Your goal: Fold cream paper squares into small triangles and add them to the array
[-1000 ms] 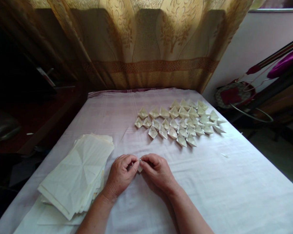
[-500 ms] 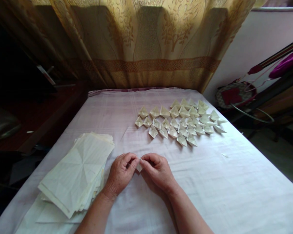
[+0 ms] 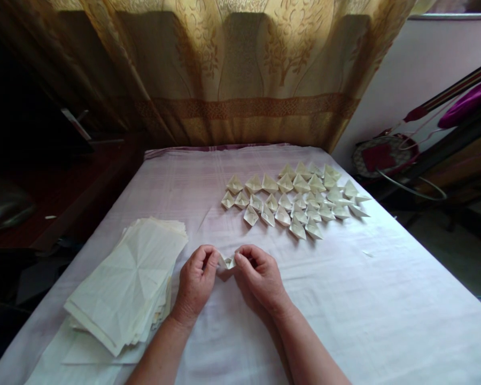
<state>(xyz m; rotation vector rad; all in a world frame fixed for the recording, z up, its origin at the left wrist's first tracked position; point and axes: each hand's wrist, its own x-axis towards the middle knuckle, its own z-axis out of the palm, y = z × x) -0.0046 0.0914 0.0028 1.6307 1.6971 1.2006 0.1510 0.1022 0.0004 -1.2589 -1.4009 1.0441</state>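
Between my two hands is a small folded paper boat (image 3: pixel 229 262), its sides spread and a fold standing in its middle. My left hand (image 3: pixel 198 275) pinches its left tip between thumb and fingers. At the opposite tip, my right hand (image 3: pixel 260 272) has the same kind of pinch. Beyond my hands, several finished-looking paper boats (image 3: pixel 282 216) stand in uneven rows on the sheet. Left of my left hand lies a stack of creased paper sheets (image 3: pixel 132 272).
A pale checked sheet (image 3: pixel 344 321) covers the surface. A tiny paper scrap (image 3: pixel 367 253) lies to the right. Gold curtains (image 3: pixel 244 64) hang at the far edge. A dark reddish table (image 3: pixel 100 176) stands at left, and a round patterned bag (image 3: pixel 385 155) at right.
My hands have moved apart, pulling the paper boat's two tips outward. The flat folded piece has opened into a boat shape.
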